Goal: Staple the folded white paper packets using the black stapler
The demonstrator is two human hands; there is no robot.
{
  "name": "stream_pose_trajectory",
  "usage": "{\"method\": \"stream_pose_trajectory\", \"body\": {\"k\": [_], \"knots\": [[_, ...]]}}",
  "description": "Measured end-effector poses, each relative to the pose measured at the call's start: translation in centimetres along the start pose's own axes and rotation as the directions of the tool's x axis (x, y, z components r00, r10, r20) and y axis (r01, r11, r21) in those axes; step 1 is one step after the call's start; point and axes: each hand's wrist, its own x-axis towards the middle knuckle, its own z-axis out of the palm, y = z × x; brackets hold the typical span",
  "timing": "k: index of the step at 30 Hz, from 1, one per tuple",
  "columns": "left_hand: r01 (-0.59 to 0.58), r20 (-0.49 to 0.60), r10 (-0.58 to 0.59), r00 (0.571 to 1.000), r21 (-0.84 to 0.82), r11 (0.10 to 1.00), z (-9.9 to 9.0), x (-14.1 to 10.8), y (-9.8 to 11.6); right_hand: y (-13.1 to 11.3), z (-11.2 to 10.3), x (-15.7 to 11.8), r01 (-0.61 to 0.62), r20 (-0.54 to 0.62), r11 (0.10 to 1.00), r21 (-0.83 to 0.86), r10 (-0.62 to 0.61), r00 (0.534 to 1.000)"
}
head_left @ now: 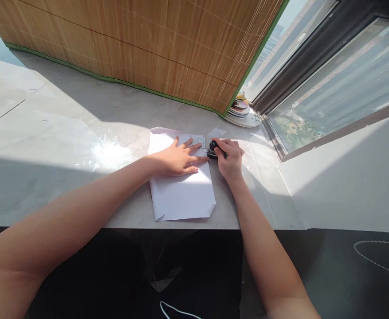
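Your left hand (180,158) lay spread on the paper (184,197), likely steadying it; your right fingers gripped the stapler (212,150) beyond its fingertips.

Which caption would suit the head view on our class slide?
Left hand flat on the paper, right hand gripping a black tool at its edge.

Black tool (212,153) partly hidden by right hand (230,159)
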Motion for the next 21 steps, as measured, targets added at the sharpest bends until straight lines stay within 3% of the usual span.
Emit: {"method": "stream_pose_trajectory", "body": {"k": [7,13,21], "knots": [[0.028,-0.051,-0.029,0.998,-0.034,0.999,0.64,0.01,-0.48,0.20,0.21,-0.08,0.031,0.006,0.998,-0.059,-0.030,1.000],[-0.018,-0.011,0.018,1.000,-0.019,1.000,0.28,-0.04,-0.44,0.31,0.11,-0.02,0.080,0.027,0.992,-0.103,-0.077,0.997],[0.020,-0.034,-0.021,0.999,-0.027,0.999,0.46,-0.02,-0.50,-0.01,-0.21,0.21,0.049,0.014,0.999,-0.005,-0.049,0.999]]}}
